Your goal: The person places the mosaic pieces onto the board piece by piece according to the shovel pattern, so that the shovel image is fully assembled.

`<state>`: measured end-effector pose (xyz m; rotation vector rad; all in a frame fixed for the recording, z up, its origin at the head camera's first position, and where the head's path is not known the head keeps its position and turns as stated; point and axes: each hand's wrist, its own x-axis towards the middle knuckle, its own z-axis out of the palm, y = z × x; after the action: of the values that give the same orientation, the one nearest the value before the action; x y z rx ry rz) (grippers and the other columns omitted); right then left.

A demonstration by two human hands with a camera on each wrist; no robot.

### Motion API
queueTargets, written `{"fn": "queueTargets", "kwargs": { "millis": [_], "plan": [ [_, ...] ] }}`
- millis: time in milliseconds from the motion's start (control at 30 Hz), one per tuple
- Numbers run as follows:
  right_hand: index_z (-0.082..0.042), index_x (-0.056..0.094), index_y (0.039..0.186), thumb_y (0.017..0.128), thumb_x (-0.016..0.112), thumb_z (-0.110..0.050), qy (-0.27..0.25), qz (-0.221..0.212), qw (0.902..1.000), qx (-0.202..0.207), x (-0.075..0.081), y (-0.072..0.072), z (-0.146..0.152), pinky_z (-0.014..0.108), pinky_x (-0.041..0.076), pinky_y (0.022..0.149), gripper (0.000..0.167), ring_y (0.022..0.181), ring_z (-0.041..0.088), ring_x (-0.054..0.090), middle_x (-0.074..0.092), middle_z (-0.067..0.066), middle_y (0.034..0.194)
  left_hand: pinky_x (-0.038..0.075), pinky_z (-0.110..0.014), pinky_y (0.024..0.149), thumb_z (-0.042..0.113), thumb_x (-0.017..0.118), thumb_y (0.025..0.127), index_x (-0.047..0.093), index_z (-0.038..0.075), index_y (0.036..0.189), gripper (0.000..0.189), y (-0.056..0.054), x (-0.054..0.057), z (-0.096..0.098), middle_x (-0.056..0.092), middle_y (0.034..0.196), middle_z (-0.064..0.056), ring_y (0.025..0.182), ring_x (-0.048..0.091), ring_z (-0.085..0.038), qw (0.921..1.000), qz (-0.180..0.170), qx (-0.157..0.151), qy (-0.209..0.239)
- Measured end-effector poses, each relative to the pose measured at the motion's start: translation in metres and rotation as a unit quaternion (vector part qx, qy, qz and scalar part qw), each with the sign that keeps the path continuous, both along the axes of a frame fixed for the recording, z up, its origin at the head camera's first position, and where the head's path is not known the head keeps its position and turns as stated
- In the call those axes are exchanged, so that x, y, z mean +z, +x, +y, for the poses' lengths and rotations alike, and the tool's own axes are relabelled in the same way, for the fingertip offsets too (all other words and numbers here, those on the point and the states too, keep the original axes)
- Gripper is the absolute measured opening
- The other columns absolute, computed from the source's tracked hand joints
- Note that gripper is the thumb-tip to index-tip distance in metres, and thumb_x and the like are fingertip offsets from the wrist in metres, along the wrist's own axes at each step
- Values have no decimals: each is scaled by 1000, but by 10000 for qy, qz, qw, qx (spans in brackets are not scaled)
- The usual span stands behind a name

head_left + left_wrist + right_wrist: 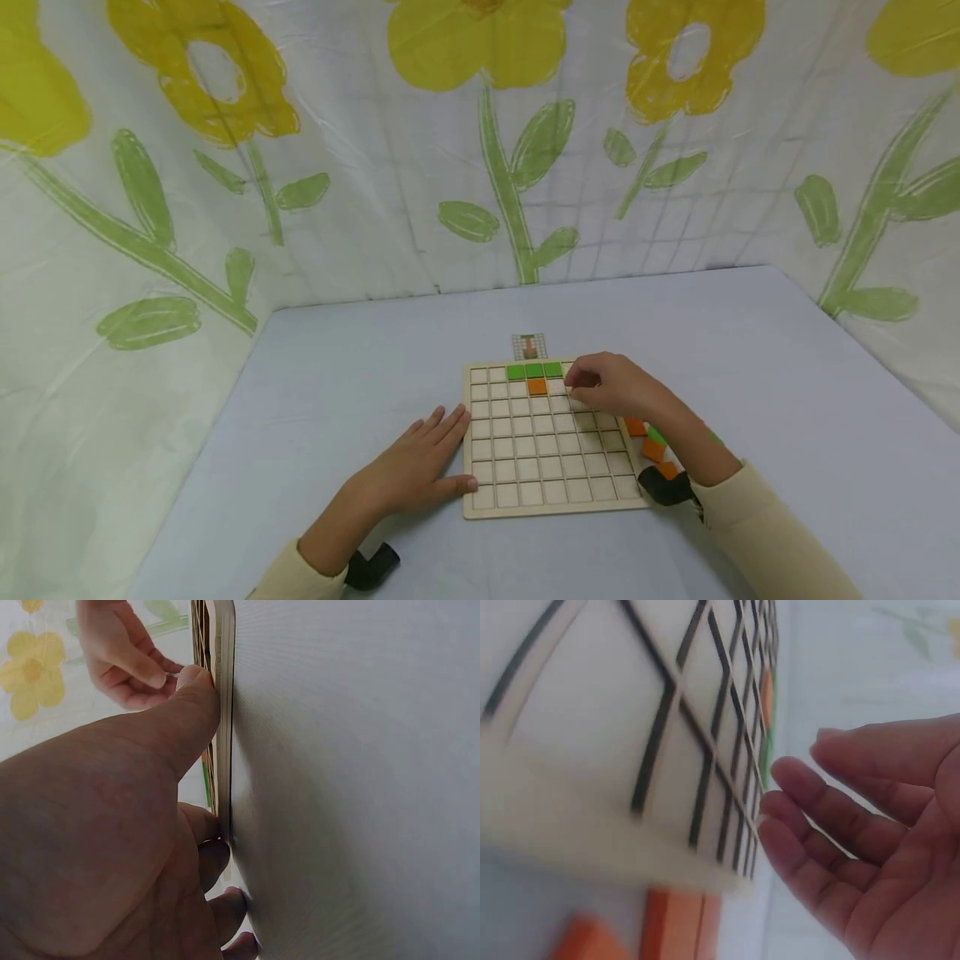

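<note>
A wooden grid board (522,447) lies flat on the table, its square cells marked by dark lines. Three green tiles (534,372) sit side by side in its far row, with one orange tile (537,387) just below the middle one. My left hand (420,467) rests at the board's left edge, fingers extended, its thumb (196,701) on the rim. Over the far right part of the board hovers my right hand (618,385). Its fingers (802,847) are loosely bent, apart from the thumb, and nothing shows between them in the right wrist view.
Loose orange tiles (653,450) and green tiles lie by the board's right edge, partly under the right forearm. A small pattern card (529,347) lies beyond the far edge. Behind the table (360,358) hangs a flowered curtain (352,225).
</note>
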<state>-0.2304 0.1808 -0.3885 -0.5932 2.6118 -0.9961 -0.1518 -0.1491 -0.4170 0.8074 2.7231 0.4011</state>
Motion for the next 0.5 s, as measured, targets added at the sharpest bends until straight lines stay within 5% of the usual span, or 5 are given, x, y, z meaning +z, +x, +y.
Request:
{"fn": "queueTargets", "kwargs": {
  "millis": [500],
  "plan": [
    [-6, 71, 92, 91, 71, -12, 1560, -227, 9872, -235, 27, 2, 62, 43, 53, 71, 6, 80, 23, 60, 66, 5, 92, 18, -56, 118, 62, 53, 97, 21, 5, 160, 91, 0, 1, 1, 18, 166, -9, 151, 13, -36, 10000, -34, 20, 33]
  ]
}}
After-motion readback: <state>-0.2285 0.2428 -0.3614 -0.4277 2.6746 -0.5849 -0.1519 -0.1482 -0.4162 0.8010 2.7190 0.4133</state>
